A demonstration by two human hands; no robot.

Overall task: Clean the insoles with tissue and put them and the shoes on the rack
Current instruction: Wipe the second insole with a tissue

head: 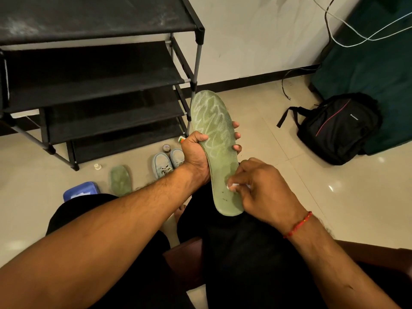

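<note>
Head view: we are gripping the insole [215, 130] in our left hand [196, 153] to steady it, while our right hand [266, 188] is pinching tissue [233, 186] against its heel.

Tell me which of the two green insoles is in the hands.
The raised insole, gripped by the left hand while the right hand presses tissue on it; the other insole lies untouched on the floor.

Black backpack [338, 128] — white cables [365, 39] beyond
</note>
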